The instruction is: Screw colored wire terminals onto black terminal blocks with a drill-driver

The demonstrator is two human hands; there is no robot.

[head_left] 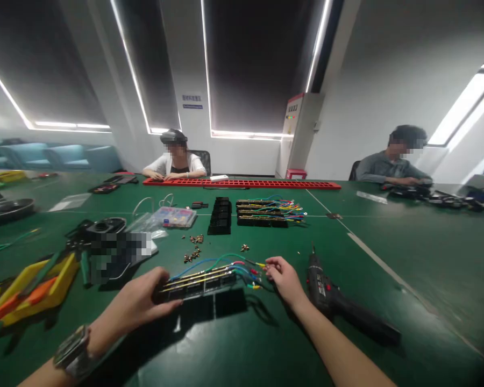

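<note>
Holding the 9 o'clock end of a black block (204,287) lined with brass-coloured strips, the left grip (151,298) wraps thumb and fingers about it, so the block extends toward 3 o'clock, its shadow falling on the green counter (210,355). Coloured wires (247,273) trail from its other end toward the right grip (282,279), which has the block at 9 o'clock; those fingertips are narrowed beside a yellow wire sleeve (260,264), though whether they pinch it I cannot tell. A power driver (321,290) lies at 3 o'clock of the right grip, and small brass-coloured pieces (197,239) at 12 o'clock of the block.
</note>
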